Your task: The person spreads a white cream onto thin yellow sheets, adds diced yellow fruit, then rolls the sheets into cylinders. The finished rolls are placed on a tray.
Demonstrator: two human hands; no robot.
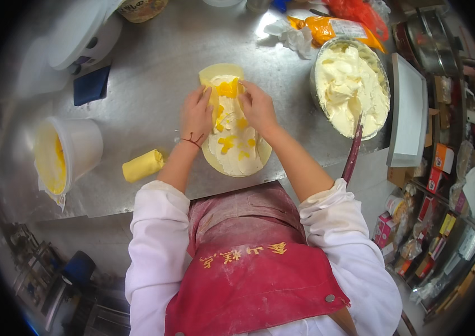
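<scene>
A thin yellow crepe lies on the steel table in front of me, spread with white cream and dotted with orange-yellow fruit pieces that look like mango. My left hand grips its left edge with bent fingers, near the far end. Across from it, my right hand pinches the right edge beside the largest fruit patch. Both long sides curl up a little at the fingers, while the near end lies flat. A rolled yellow crepe rests left of my left forearm.
To the right stands a bowl of whipped cream with a dark red-handled tool leaning out. A white bucket with yellow contents sits at the left. Orange packaging lies at the back; crowded shelves line the right.
</scene>
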